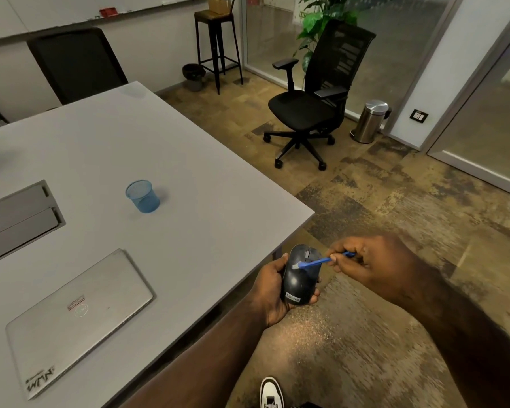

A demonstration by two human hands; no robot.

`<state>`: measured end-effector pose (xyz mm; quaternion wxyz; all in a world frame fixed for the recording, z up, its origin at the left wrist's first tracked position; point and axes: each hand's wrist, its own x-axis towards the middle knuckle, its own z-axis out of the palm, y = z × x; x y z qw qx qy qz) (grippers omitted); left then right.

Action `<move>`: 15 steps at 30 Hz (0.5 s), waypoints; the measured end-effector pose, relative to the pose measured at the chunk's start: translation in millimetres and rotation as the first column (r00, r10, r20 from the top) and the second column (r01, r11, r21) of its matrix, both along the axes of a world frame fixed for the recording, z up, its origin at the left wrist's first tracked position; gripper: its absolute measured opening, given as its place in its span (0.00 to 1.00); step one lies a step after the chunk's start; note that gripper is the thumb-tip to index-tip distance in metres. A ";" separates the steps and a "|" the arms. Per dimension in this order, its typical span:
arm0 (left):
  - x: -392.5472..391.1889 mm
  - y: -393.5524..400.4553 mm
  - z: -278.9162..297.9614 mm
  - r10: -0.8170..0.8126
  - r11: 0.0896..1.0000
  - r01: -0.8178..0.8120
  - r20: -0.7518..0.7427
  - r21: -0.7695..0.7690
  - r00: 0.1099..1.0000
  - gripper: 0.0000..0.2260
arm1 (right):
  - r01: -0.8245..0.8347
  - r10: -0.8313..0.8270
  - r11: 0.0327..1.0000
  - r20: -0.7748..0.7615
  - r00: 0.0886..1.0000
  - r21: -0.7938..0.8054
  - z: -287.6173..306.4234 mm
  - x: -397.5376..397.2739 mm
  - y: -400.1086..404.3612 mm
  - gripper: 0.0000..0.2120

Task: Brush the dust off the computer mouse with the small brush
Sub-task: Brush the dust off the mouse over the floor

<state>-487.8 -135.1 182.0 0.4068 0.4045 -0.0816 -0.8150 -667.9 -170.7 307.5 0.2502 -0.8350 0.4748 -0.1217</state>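
A black computer mouse [300, 282] with a small label at its near end lies in my left hand [270, 293], held just off the table's right edge, above the floor. My right hand [371, 266] pinches a small blue brush [318, 262] by its handle. The brush's white bristles rest on the mouse's top, left of the scroll wheel. Both hands are slightly blurred.
The grey table [130, 136] carries a closed silver laptop [77, 316], a blue mesh pen cup [143, 196] and a recessed cable box [18, 213]. A black office chair [312, 104] and a steel bin [370, 120] stand on the carpet to the right.
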 end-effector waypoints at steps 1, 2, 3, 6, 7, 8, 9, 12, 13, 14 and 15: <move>0.4 -0.1 0.1 -0.001 1.000 0.001 0.013 0.004 1.000 0.29 | 0.017 -0.017 1.000 -0.006 1.000 -0.015 -0.1 0.7 -1.7 0.07; 0.7 -0.4 0.5 0.001 1.000 -0.001 0.020 0.004 1.000 0.29 | 0.056 -0.057 0.997 -0.024 0.998 -0.062 0.0 1.0 -4.4 0.08; 0.8 -0.3 1.5 0.002 1.000 -0.002 0.022 0.000 1.000 0.29 | 0.096 -0.102 0.988 -0.049 0.994 -0.118 1.0 1.3 -6.6 0.09; -0.3 -0.4 4.0 -0.006 1.000 0.006 0.035 -0.014 0.999 0.29 | 0.087 -0.094 0.990 -0.061 0.994 -0.114 2.7 2.4 -5.2 0.09; -0.6 -0.7 4.3 -0.005 1.000 0.005 0.053 -0.013 0.999 0.29 | 0.043 -0.045 0.998 -0.037 0.998 -0.055 2.8 2.5 -2.4 0.08; -0.4 -1.0 4.1 -0.004 1.000 0.005 0.076 -0.009 0.997 0.29 | 0.005 -0.005 1.000 -0.010 1.000 0.010 3.5 2.9 0.1 0.08; -0.3 -1.3 3.6 -0.005 1.000 0.005 0.098 -0.007 0.995 0.29 | -0.012 0.012 0.999 0.007 1.000 0.047 3.3 2.9 1.5 0.07; -1.2 -2.1 3.0 0.007 1.000 -0.006 0.108 -0.007 0.994 0.29 | 0.078 -0.080 0.995 -0.040 0.996 -0.059 1.5 2.6 -3.0 0.08; -1.9 -1.8 3.3 0.011 1.000 -0.010 0.103 -0.010 0.995 0.29 | 0.107 -0.113 0.988 -0.047 0.993 -0.109 1.6 2.4 -4.6 0.09; -2.4 -1.8 3.0 0.015 1.000 -0.013 0.100 -0.013 0.995 0.28 | 0.112 -0.118 0.986 -0.041 0.992 -0.124 2.1 2.0 -5.0 0.09; -3.0 -2.0 2.6 0.017 1.000 -0.015 0.099 -0.017 0.995 0.28 | 0.092 -0.096 0.991 -0.036 0.995 -0.097 3.0 1.7 -3.8 0.08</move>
